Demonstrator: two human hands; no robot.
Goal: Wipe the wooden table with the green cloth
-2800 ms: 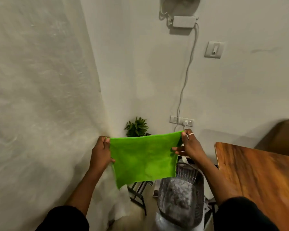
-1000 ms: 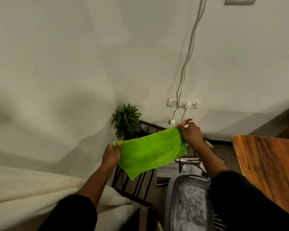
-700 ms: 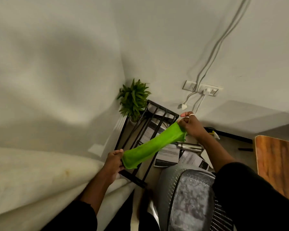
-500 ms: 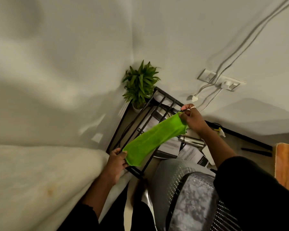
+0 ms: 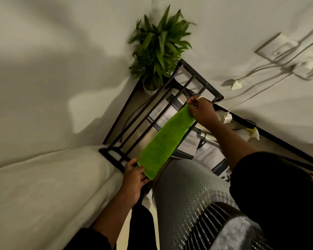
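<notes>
A few seconds back the green cloth (image 5: 164,141) was held up as a wide open sheet. Now it is a narrow folded band, pulled taut on a slant between the two hands. The left grip (image 5: 134,177) pinches its lower end, thumb over the edge, just above the near corner of the black rack (image 5: 152,112). The right grip (image 5: 202,110) pinches the upper end with curled fingers, over the rack's far side. The wooden desk, which showed at the right a moment ago, has slipped out of sight as the person leans over. No wiping has begun, and I'd judge this is folding the cloth into a pad before turning back to the desk. The cloth is bright lime and fleecy, with no marks I can see, and hangs clear of the papers (image 5: 188,145) below.
</notes>
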